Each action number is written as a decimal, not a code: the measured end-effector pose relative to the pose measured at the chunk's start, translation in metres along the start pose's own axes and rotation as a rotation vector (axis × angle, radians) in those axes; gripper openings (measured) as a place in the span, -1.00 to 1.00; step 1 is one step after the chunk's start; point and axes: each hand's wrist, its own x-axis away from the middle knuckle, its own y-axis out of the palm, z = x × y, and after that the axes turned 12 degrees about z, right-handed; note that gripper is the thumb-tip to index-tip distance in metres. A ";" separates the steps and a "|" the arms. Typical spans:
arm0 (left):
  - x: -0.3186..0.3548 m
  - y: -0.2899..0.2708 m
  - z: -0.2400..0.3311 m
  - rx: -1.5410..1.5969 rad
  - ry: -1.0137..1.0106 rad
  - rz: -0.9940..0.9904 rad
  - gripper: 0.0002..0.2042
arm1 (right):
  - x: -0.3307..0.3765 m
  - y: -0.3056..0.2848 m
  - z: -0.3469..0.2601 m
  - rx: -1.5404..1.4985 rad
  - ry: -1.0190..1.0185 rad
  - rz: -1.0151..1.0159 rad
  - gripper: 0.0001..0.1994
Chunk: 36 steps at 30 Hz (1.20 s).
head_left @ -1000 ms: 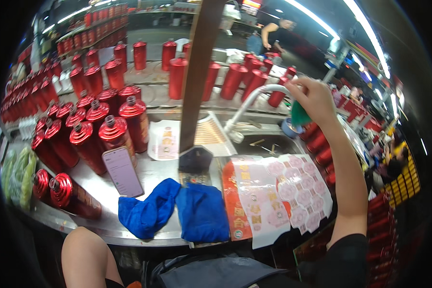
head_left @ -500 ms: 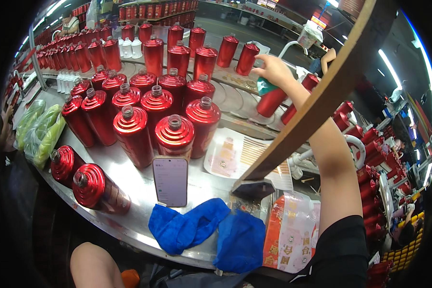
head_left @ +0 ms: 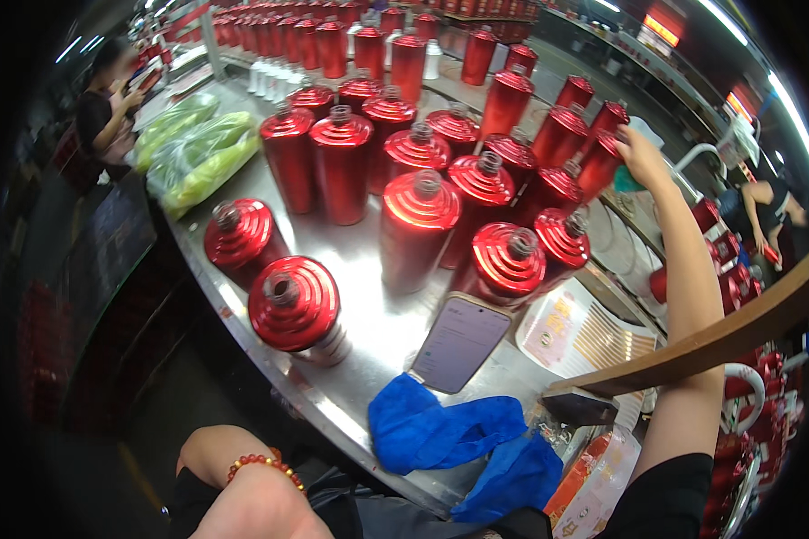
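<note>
My right hand (head_left: 645, 160) stretches out to the far right, its fingers bent against the top of a red metallic bottle (head_left: 600, 168). A green patch (head_left: 624, 180) shows just below the hand; its kind is unclear. At the lower edge, my left hand (head_left: 262, 503) is close to my body, with a red bead bracelet (head_left: 265, 461) at the wrist. The left fingers are not made out. Several shiny red bottles with stepped shoulders and clear necks stand between, among them a near bottle (head_left: 297, 305) and a middle one (head_left: 420, 216).
A phone (head_left: 460, 343) leans against a bottle. Near it lie a blue cloth (head_left: 440, 422) and a patterned tray (head_left: 557, 332). A wooden bar (head_left: 710, 332) crosses over my right forearm. Bagged green items (head_left: 202, 162) lie at left. A person (head_left: 108, 117) sits beyond them.
The view has swung left, so the bottles and phone appear further right. My right hand stays at the far bottles. My left arm with its bracelet has come into view at the bottom.
</note>
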 end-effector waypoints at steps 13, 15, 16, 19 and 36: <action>0.037 -0.032 0.081 0.271 -0.677 -0.520 -0.67 | 0.137 -0.261 0.021 0.292 -0.202 0.318 -0.66; 0.036 -0.019 0.086 0.500 -0.934 -0.739 -0.65 | 0.158 -0.331 -0.022 0.266 0.046 0.245 -0.70; 0.031 -0.008 0.091 0.557 -1.025 -0.852 -0.62 | 0.169 -0.352 -0.063 0.179 0.072 0.148 -0.72; 0.024 0.043 0.101 0.785 -1.379 -0.926 -0.51 | 0.214 -0.431 -0.164 0.073 0.200 -0.060 -0.76; 0.096 0.054 0.168 0.621 -2.950 -0.745 -0.37 | 0.399 -0.241 -0.197 -1.065 0.874 -0.526 -0.45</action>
